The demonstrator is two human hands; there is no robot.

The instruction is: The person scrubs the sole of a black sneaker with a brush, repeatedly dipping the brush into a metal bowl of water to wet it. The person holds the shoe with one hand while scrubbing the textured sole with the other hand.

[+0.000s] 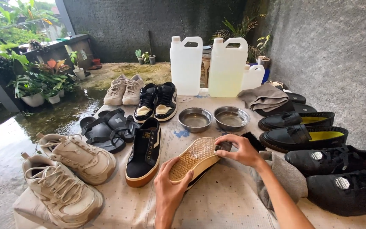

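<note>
My left hand [171,187] grips the toe end of a black sneaker [193,159] turned sole-up, showing its tan gum sole. My right hand [240,149] holds a dark scrub brush [250,141] pressed against the heel end of that sole. The matching black sneaker [145,152] stands upright just to the left on the patterned cloth [225,199].
Two steel bowls [195,119] [231,117] of liquid sit beyond the hands, with three plastic jugs [227,67] behind. Beige sneakers [64,174] and black sandals [106,129] lie left; black loafers [301,138], black lace shoes [339,174] and a grey rag [286,176] lie right.
</note>
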